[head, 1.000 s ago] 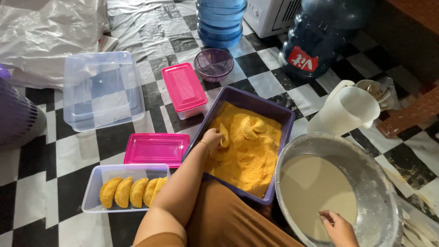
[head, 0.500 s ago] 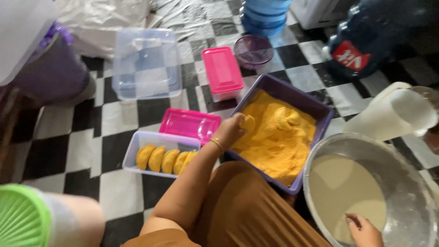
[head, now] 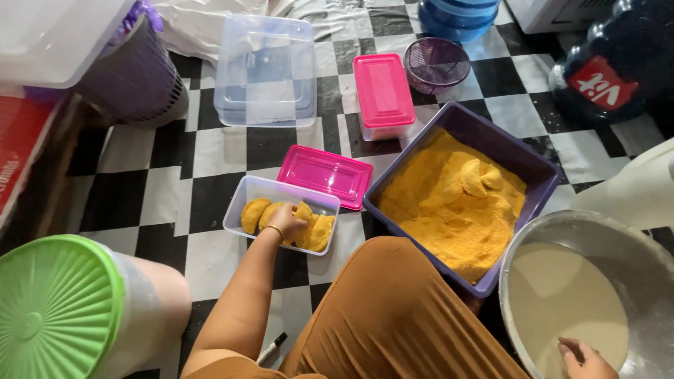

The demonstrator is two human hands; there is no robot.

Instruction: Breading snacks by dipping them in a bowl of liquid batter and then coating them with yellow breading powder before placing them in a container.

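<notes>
My left hand (head: 284, 226) reaches into a small clear container (head: 237, 210) on the checkered floor, with its fingers closed on a yellow breaded piece (head: 305, 213) among several others. A pink lid (head: 324, 175) lies just behind that container. To the right stands a purple tray (head: 449, 116) full of orange breadcrumbs (head: 449, 203). At the bottom right, my right hand (head: 586, 358) rests inside a metal bowl (head: 512, 245), at the edge of pale batter (head: 569, 295). Its fingers are curled and partly cut off by the frame.
A green-lidded tub (head: 49, 309) stands at the lower left and a purple basket (head: 133, 77) at the upper left. Behind are a large clear box (head: 265, 70), a pink-lidded box (head: 382, 91), a small purple strainer (head: 435, 63) and a dark water jug (head: 611, 63). A black marker (head: 270, 347) lies by my knee.
My left hand left the breadcrumb tray and moved left with a breaded piece to the clear container. The view swung left, which brought the green-lidded tub into sight. My right hand stayed in the bowl.
</notes>
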